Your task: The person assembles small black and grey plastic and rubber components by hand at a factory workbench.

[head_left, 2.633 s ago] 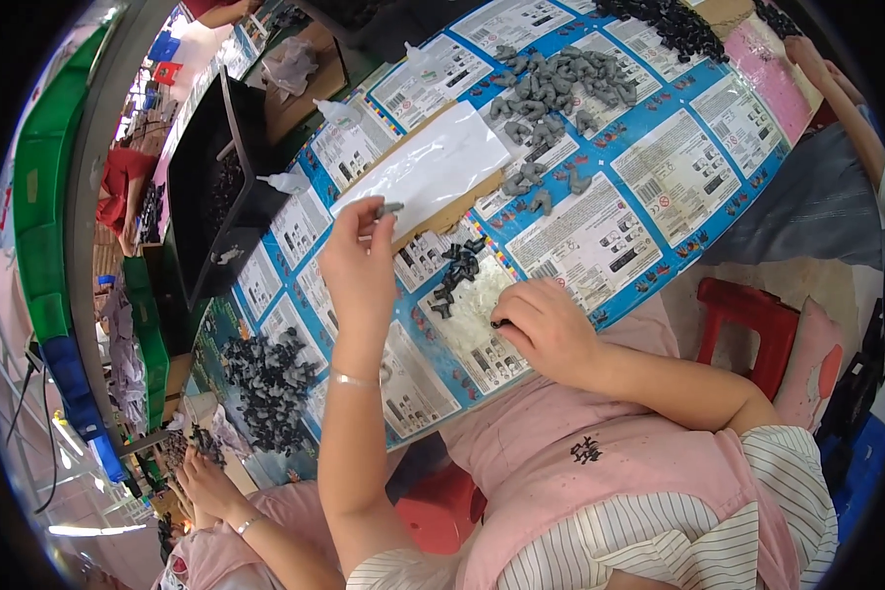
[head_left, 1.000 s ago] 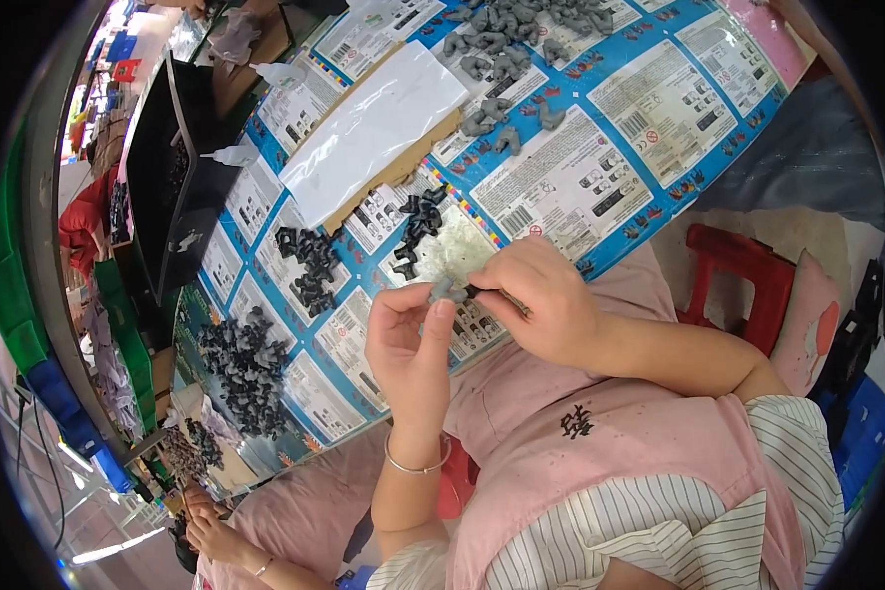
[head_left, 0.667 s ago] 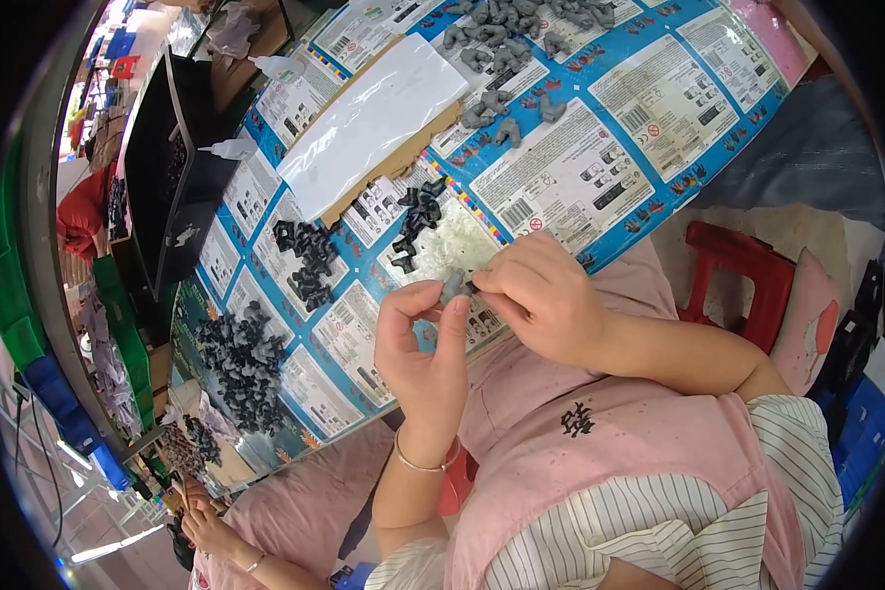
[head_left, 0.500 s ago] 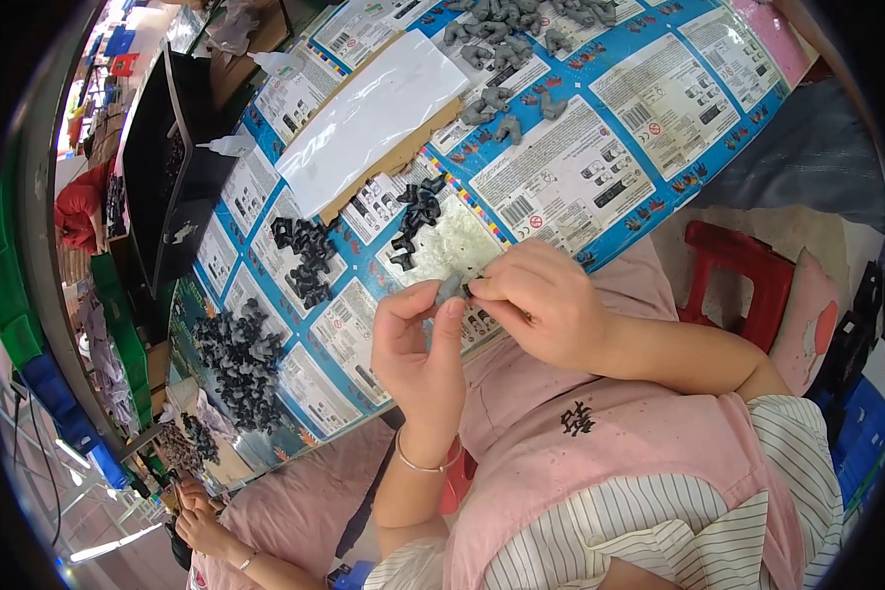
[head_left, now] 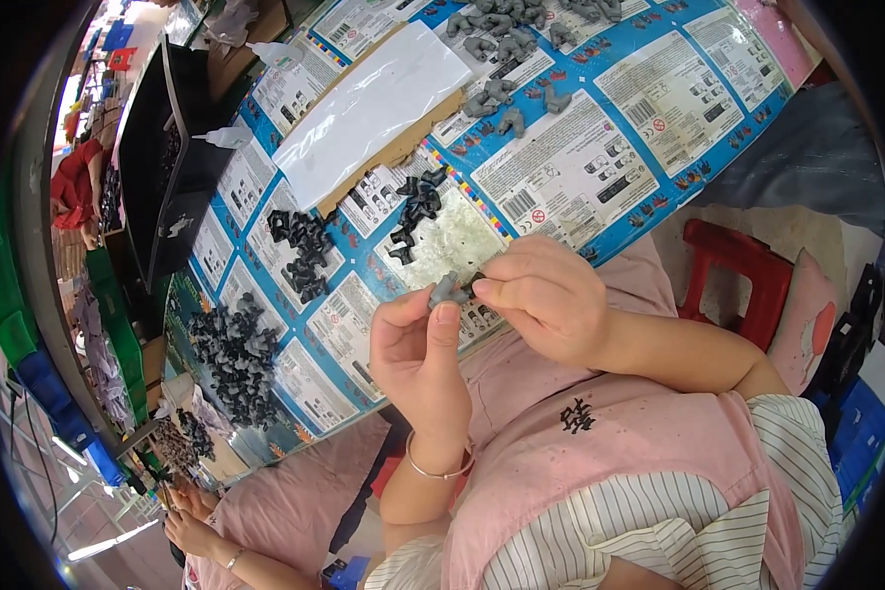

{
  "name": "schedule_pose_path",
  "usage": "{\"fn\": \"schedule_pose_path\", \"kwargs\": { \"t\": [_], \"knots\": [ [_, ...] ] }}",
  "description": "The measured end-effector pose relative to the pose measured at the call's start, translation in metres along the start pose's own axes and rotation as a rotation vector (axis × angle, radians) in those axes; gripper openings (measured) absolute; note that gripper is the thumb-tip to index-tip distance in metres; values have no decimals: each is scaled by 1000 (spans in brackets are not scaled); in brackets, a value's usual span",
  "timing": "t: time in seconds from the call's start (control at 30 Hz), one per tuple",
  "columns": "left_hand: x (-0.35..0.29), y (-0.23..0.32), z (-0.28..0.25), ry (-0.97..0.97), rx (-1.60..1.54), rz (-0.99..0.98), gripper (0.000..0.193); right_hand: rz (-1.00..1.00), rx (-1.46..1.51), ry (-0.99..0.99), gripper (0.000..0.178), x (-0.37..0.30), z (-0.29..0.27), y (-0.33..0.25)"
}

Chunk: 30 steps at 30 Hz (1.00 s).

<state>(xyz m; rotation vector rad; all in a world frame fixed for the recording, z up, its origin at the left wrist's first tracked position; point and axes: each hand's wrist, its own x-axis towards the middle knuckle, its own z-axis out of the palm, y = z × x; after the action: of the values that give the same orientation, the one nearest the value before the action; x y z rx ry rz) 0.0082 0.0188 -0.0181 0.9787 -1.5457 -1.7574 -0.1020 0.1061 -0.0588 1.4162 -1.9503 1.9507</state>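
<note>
Gray pc [head_left: 447, 290], qty 1: small, knobbly, molded; tilted, pinched in L hand [head_left: 420, 359]. Blk pc [head_left: 473, 284], qty 1: mostly hidden by R hand [head_left: 553, 300]; sits at gray pc's R side, contact unclear. Both held over tbl [head_left: 585, 162], nr wearer's edge.

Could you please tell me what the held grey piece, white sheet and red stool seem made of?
Grey piece: probably plastic or rubber, matte; its surface looks dull, evenly coloured.
White sheet: perhaps plastic film or film-covered paper, glossy; wrinkled highlights show.
Red stool: likely moulded plastic, smooth; one uniform colour.
</note>
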Motion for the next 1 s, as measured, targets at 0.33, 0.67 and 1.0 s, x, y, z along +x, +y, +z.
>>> {"fn": "schedule_pose_path", "kwargs": {
  "t": [0.33, 0.67, 1.0],
  "knots": [
    [-5, -10, 8, -2, -23, 49, 17, 2, -7, 1, 16, -5, -4, 4],
    [-6, 0, 7, -35, 15, 155, 19, 245, 60, -44, 25, 7, -6, -14],
    [0, 7, 0, 19, -25, 80, 18, 325, 120, -79, 20, 3, -5, -9]
  ]
}}
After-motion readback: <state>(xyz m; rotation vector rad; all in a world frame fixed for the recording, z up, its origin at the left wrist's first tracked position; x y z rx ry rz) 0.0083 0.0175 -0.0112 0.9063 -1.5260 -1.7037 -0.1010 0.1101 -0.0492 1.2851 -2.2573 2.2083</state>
